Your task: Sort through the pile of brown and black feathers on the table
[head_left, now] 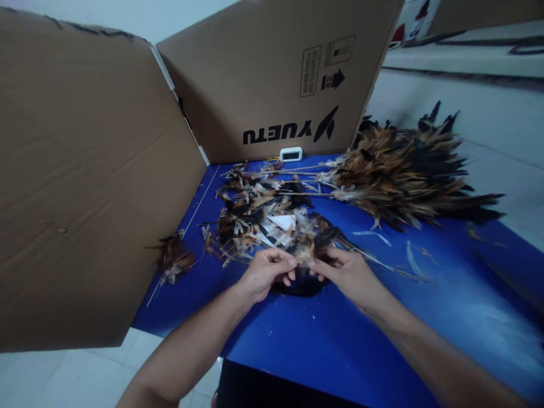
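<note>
My left hand [267, 272] and my right hand [346, 272] meet at the middle of a blue table [323, 340]. Both pinch a small tuft of brown and black feathers [305, 254] between their fingertips, fingers closed. Just beyond my hands lies a loose heap of brown, black and white feathers [263, 212]. Under my hands a dark feather part [300, 288] shows on the blue surface.
A bundle of finished feather dusters [408, 170] on thin sticks lies at the back right. Brown cardboard panels [85, 170] stand at the left and back. A small white device [291, 153] sits by the back panel. A stray feather clump [174, 258] lies at the left.
</note>
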{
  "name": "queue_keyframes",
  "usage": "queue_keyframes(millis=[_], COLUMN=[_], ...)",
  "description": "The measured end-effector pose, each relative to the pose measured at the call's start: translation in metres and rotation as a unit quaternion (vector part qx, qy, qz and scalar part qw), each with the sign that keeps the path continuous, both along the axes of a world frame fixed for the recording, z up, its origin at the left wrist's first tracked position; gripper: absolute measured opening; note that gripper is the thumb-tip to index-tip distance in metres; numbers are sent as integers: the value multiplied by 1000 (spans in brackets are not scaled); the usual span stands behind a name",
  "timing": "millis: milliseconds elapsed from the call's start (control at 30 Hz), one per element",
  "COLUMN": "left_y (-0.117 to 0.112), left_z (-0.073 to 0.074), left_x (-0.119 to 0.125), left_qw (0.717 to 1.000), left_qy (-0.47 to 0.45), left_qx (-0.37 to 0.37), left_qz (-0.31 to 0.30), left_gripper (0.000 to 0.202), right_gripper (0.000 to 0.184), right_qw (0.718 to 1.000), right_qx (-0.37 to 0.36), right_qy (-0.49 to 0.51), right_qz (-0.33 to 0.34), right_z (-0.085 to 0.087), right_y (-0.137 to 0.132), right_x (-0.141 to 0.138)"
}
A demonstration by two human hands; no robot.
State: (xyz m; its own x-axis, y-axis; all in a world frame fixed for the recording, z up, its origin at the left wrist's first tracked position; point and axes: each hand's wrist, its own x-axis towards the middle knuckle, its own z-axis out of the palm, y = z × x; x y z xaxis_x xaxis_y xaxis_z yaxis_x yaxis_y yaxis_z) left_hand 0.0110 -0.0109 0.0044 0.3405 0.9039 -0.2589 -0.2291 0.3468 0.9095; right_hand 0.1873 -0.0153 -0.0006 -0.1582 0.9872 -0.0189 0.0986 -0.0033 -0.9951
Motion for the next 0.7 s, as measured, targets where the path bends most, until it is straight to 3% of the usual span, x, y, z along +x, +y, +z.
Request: queue_keyframes(millis=[200, 700], left_y=[-2, -1], left_z=[-2, -4], left_x=[1, 2], left_qw=[1000, 998], left_qy=[7, 47], left_qx=[2, 38], left_qz=[16, 32], left_gripper=[31, 31], right_gripper=[25, 25], right_qw=[999, 998], right_qx=[-2, 4], right_qy=[-41, -30], right_qz=[-23, -56], right_z=[1, -1], right_y=[-1, -4], right_x=[-1, -5])
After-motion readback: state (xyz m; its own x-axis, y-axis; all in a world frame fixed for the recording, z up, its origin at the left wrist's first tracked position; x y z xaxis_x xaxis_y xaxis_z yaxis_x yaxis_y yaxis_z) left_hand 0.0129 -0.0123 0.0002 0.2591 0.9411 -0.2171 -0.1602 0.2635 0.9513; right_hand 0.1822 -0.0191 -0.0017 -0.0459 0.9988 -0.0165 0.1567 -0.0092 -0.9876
